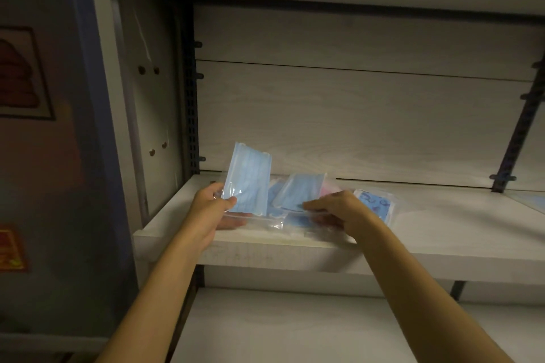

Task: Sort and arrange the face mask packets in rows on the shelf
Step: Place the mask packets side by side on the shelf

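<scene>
Left grip (213, 207) pinches an upright blue mask packet (248, 178); right grip (336, 209) pinches another packet (298, 193) beside it

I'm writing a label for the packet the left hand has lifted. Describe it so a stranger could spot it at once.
Find the pale shelf and go to its left end, by the dark perforated upright. There the left hand pinches the lower corner of a clear packet of plain blue masks. It alone stands raised on end; the other packets lie flat.

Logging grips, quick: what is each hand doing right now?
Left hand: pinches an upright blue mask packet.
Right hand: grips a tilted blue packet.
</scene>
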Action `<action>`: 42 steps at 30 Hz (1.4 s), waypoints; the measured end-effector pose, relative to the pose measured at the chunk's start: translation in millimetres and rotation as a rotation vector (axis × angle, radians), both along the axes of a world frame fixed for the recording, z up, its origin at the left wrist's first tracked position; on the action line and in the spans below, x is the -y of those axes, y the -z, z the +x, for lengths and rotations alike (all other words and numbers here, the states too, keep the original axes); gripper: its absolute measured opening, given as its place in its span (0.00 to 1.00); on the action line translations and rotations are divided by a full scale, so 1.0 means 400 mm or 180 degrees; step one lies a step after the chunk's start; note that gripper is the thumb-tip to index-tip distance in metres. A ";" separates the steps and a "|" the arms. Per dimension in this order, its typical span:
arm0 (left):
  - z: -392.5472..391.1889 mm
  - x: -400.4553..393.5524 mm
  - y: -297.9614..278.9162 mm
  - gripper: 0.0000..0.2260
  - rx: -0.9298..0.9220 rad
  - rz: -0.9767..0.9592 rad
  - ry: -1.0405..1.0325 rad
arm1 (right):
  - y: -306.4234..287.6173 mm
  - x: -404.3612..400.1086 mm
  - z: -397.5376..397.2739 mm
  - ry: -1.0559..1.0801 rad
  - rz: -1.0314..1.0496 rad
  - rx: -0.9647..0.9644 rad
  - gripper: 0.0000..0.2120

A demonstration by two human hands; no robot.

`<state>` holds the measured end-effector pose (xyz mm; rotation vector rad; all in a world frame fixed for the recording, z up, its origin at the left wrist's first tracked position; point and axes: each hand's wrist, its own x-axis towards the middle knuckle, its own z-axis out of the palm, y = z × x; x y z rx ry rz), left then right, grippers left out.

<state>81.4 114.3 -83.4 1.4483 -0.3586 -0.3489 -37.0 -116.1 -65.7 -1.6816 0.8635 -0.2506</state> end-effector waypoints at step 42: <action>-1.185 0.664 -0.007 0.13 0.0221 -0.0168 0.1008 | 0.026 0.560 -1.440 -0.0047 0.0105 0.1869 0.13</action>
